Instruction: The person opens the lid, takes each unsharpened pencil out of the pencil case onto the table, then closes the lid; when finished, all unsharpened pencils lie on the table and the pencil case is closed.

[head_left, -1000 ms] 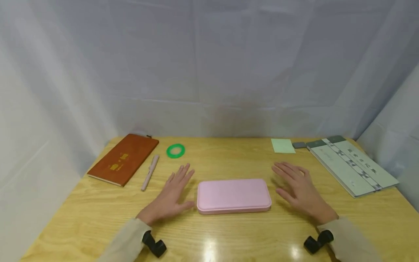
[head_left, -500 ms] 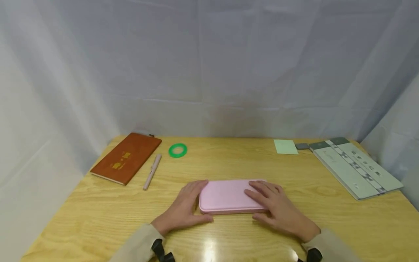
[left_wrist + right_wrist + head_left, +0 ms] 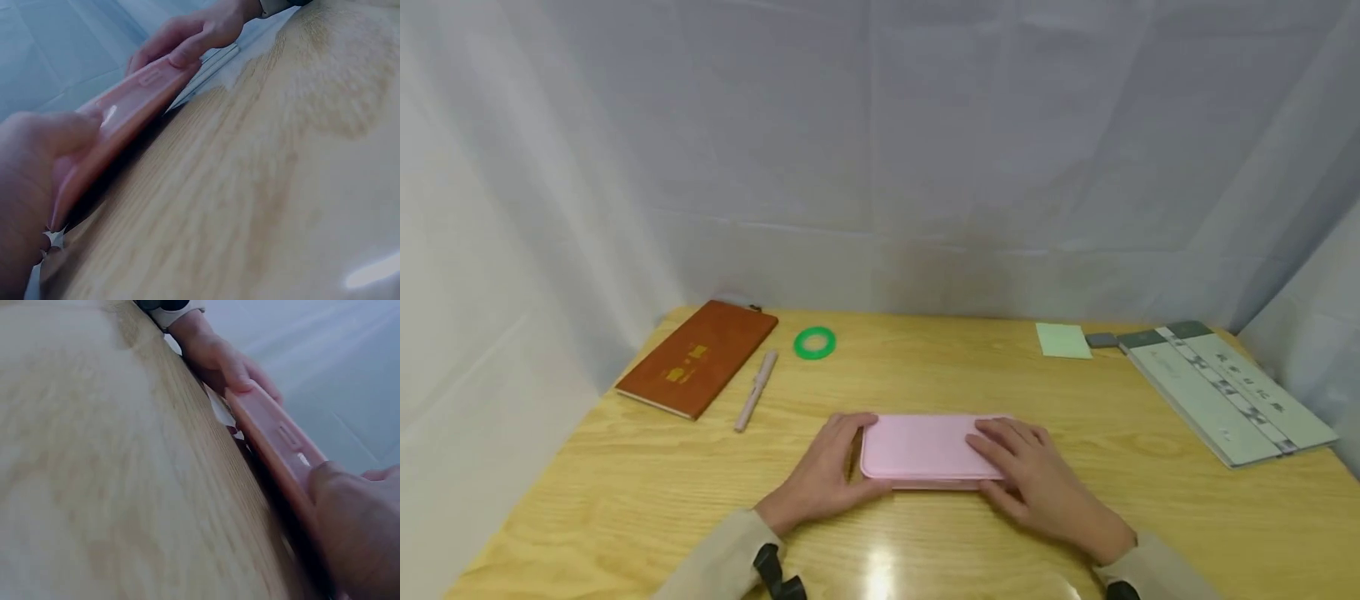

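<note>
Holds a pink case (image 3: 917, 447) by both ends at the near middle of the table (image 3: 910, 375) (cannot tell whether lifted clear). Grips its left end with the left hand (image 3: 823, 471), curling half-spread fingers round the corners; clasps the right end with the right hand (image 3: 1041, 479), laying fingers on top.

The pale green notebook (image 3: 1228, 392) bears a row of dark Chinese characters (image 3: 1251, 383) running down its cover beside a patterned band; they are too blurred to read with certainty. Fainter lettering (image 3: 1167, 362) across the band and a small pale mark (image 3: 1225, 434) near the bottom edge are illegible. The brown notebook (image 3: 730, 333) carries a gold imprint (image 3: 687, 367), also unreadable.
</note>
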